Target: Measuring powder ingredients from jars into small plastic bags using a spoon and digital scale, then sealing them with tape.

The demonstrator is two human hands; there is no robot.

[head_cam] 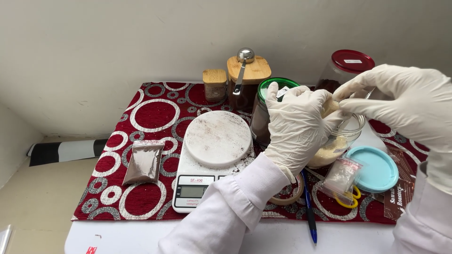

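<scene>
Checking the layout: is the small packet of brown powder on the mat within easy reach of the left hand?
Probably yes. The brown powder packet lies flat on the mat's open left part, nothing on it, but the left hand is busy at the open glass jar, pinching something with the right hand.

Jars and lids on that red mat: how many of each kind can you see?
Wooden-lidded jars: 2, small and large
Green-lidded jar: 1
Red-lidded jar: 1
Open jar, between the gloved left hand and right hand: 1
Loose blue lid: 1
Total: 5 jars, 1 loose lid
</scene>
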